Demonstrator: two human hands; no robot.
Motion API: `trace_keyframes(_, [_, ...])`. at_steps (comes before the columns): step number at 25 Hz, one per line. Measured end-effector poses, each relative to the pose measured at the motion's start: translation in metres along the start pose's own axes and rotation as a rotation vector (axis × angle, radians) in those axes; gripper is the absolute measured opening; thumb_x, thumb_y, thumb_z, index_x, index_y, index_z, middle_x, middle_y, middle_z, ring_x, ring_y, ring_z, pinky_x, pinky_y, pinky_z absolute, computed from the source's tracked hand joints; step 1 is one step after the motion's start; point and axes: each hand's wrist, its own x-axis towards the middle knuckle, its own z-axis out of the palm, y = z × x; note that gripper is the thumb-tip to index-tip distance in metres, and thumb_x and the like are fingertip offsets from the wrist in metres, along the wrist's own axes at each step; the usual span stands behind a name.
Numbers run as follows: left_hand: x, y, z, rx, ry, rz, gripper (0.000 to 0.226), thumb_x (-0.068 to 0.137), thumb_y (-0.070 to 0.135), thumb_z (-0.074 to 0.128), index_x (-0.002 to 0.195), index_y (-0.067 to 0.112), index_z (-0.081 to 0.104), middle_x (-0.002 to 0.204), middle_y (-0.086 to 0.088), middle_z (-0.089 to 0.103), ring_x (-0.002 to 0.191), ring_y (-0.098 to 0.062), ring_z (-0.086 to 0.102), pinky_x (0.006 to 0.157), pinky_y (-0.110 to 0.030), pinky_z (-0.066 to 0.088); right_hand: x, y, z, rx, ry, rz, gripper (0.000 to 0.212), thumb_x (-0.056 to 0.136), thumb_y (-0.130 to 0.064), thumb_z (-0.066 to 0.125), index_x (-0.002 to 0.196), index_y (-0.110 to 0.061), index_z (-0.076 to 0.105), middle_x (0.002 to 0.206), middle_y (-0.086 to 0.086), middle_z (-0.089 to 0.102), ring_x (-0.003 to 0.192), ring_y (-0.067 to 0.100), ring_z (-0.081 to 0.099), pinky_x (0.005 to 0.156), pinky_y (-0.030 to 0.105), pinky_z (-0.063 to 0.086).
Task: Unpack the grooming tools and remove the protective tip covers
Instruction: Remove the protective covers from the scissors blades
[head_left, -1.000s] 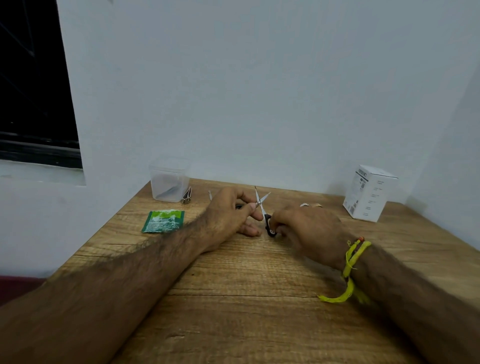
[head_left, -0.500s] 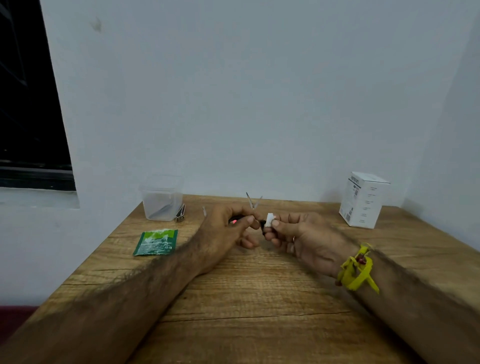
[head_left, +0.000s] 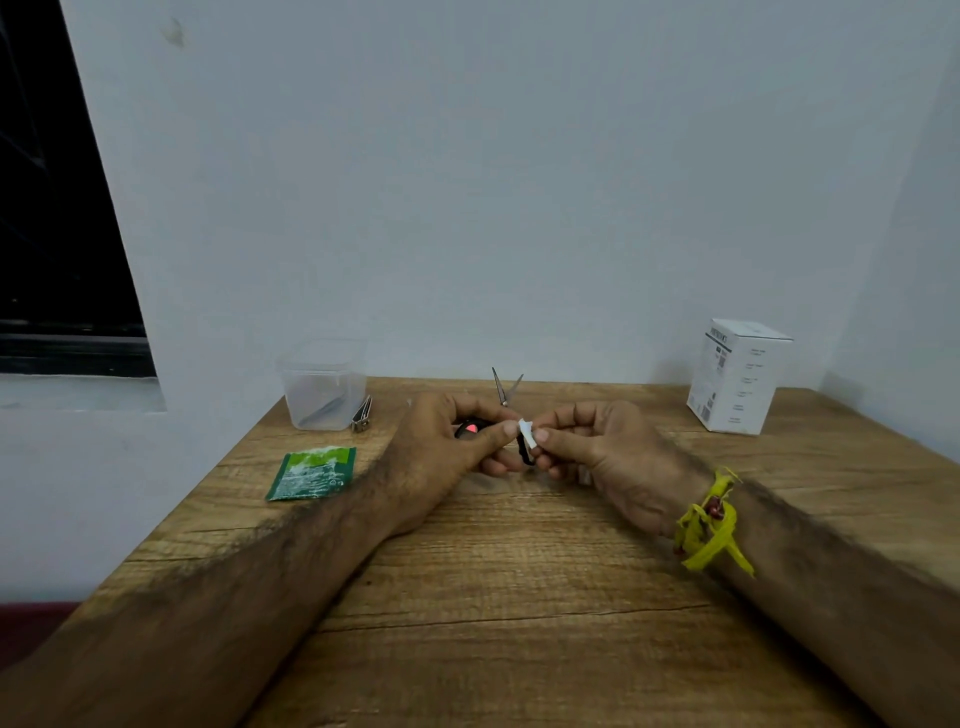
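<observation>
- We see both hands meeting at the centre of the frame, just above the wooden table (head_left: 519, 597), with the forearms running in from the lower left and lower right corners.
- The left hand (head_left: 447, 447) is curled round the black handles of a small pair of scissors (head_left: 503, 391); a red spot shows on the dark handle between its thumb and fingers.
- The scissors' two thin metal blades stick up above the left hand, parted in a narrow V, with bare tips set against the pale wall (head_left: 519, 182).
- The right hand (head_left: 608, 452) pinches a small white piece (head_left: 526, 433) between thumb and forefinger, right against the left thumb tip. We cannot tell whether this piece is a tip cover or a scrap of wrapping.
- A black loop of the scissors' handle shows below the white piece, between the two hands.
- A yellow band (head_left: 709, 525) with a dark red bead is tied round the right wrist.
- Left of centre, at the table's far edge, stands a clear plastic container (head_left: 322, 384) with a slim grey tool lying slanted inside it.
- A metal nail clipper (head_left: 362, 414) lies just beside the container, on its right.
- A green sachet (head_left: 310, 473) lies flat on the table below the container, near the left forearm.
- At the right of the frame a white carton (head_left: 737, 376) stands upright near the corner of the walls, well apart from the hands.
- A dark window (head_left: 52, 208) fills the upper left edge.
</observation>
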Motion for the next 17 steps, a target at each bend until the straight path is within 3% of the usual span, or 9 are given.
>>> trace_keyframes(8, [0.003,-0.003,-0.002,-0.104,0.056,-0.032,0.008,0.09,0.005,0.072,0.097,0.001,0.073,0.081,-0.016,0.076,0.07,-0.024,0.076,0.059,-0.023,0.059,0.003,0.003,-0.002,0.099,-0.015,0.001,0.014,0.09,0.005,0.063,0.103,0.004,0.068,0.083,0.018,0.073,0.069,0.018,0.069,0.062,0.023,0.057])
trace_keyframes(13, [0.002,-0.003,-0.001,-0.107,0.057,-0.043,0.012,0.09,0.006,0.072,0.101,0.0,0.073,0.076,-0.012,0.077,0.068,-0.022,0.075,0.061,-0.024,0.061,-0.003,0.007,0.003,0.046,0.008,-0.071,0.029,0.076,-0.006,0.079,0.102,0.005,0.07,0.087,0.024,0.074,0.073,0.023,0.07,0.063,0.026,0.058])
trace_keyframes(17, [0.001,-0.001,0.002,-0.06,0.064,-0.034,0.01,0.09,0.006,0.073,0.098,-0.001,0.073,0.071,-0.014,0.076,0.063,-0.019,0.074,0.059,-0.024,0.061,-0.004,0.007,0.009,0.052,0.054,-0.139,0.029,0.076,-0.005,0.08,0.1,0.006,0.07,0.085,0.025,0.074,0.068,0.022,0.07,0.061,0.024,0.059])
